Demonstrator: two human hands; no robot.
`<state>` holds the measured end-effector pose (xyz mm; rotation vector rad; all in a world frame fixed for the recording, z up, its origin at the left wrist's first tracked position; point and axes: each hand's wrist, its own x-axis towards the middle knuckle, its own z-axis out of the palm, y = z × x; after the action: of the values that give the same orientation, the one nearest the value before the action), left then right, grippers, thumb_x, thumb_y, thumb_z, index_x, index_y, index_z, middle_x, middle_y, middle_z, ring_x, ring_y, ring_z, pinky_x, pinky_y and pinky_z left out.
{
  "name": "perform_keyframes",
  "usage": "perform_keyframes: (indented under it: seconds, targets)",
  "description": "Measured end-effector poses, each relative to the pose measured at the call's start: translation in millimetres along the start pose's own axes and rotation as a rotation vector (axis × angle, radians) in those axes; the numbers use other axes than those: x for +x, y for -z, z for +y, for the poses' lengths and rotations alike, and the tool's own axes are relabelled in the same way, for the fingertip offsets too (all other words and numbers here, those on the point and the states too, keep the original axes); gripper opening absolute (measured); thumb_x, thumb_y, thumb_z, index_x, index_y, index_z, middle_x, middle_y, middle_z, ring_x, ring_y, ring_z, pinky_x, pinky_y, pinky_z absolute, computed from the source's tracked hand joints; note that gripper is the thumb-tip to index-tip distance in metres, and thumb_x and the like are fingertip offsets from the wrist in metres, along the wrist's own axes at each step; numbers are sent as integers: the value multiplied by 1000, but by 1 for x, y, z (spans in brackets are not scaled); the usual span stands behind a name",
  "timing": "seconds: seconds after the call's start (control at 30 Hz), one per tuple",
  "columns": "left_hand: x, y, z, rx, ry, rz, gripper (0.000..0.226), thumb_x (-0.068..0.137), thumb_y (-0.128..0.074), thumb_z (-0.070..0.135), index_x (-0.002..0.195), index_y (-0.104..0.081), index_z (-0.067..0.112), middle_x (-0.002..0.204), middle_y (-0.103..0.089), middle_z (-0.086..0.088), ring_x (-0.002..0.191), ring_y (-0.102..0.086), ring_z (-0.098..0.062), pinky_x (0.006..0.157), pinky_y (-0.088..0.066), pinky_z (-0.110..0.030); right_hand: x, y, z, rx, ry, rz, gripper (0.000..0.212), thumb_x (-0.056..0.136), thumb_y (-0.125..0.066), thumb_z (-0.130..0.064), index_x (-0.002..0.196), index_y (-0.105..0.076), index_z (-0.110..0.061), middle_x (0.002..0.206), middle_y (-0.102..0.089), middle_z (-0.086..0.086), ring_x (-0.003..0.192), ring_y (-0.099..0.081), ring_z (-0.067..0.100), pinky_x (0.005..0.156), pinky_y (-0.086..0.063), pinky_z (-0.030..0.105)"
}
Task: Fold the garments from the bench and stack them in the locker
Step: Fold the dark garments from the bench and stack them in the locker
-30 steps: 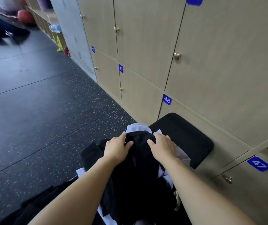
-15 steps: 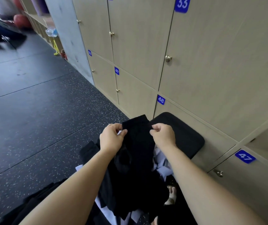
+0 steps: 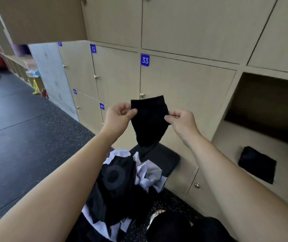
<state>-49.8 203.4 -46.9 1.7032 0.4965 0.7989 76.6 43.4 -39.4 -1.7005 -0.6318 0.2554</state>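
I hold a black garment up in the air in front of locker door 33. My left hand pinches its left upper edge and my right hand pinches its right upper edge. The cloth hangs down narrow between them, its lower end trailing toward the black padded bench. A heap of black and white garments lies on the bench below my arms. At the right an open locker holds one folded black garment on its floor.
Beige locker doors with blue number tags and small knobs fill the wall ahead. An open door juts out at the top left. Dark speckled floor stretches left. My knees and a sandalled foot show at the bottom.
Both hands have lifted the black garment off the heap on the bench up to chest height. My view has swung up and right, bringing the open locker into sight.
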Motion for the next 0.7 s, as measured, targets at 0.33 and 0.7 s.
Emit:
perform_keyframes:
  seconds: [0.33,0.7]
  targets:
    - [23,-54,134,-122,-194,-83,16,94,-64,14,104,-69,3,105,-72,-20,91,-66,-28,87,-53,-40,0,103,-105,66,212,121,13,88,-63,-2,96,-71,-7,80,-69,-4,57,-59,-9,56,-42,6]
    - [36,-96,208,-434,-309,-199,8,95,-61,12,99,-67,8,86,-72,-3,78,-67,-14,73,-52,-28,2,150,-109,57,182,-7,15,88,-67,-8,95,-70,5,99,-71,22,86,-66,24,83,-53,41]
